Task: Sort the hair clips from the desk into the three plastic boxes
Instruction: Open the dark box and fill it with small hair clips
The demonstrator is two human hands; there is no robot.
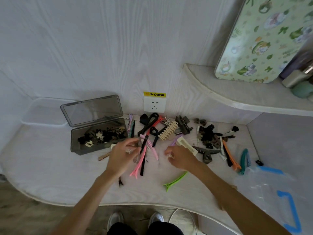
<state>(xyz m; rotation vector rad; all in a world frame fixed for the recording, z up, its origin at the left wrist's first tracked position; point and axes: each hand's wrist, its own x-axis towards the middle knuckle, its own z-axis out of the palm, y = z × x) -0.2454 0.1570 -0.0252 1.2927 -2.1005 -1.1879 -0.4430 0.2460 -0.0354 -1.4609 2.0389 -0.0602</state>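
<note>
Hair clips lie scattered along the back of the white desk (pixel 50 167). A smoky grey box (pixel 81 149) stands open at the left, holding several small dark and pale claw clips. My left hand (pixel 122 155) hovers beside it over pink duckbill clips (pixel 137 167) and a long black clip (pixel 144 156); its fingers pinch small silvery and clear clips, blurred. My right hand (pixel 180 157) hangs over the desk's middle with curled fingers; something pale shows at the fingertips. A green clip (pixel 176 180) lies under my right wrist.
An empty clear box (pixel 45 123) sits at the back left. A clear box with blue latches (pixel 288 209) stands at the right front. A beige claw clip (pixel 169 130), orange clip (pixel 228 153) and teal clip (pixel 243 158) lie to the right. A wall socket (pixel 154 104) and a shelf (pixel 237 100) are behind.
</note>
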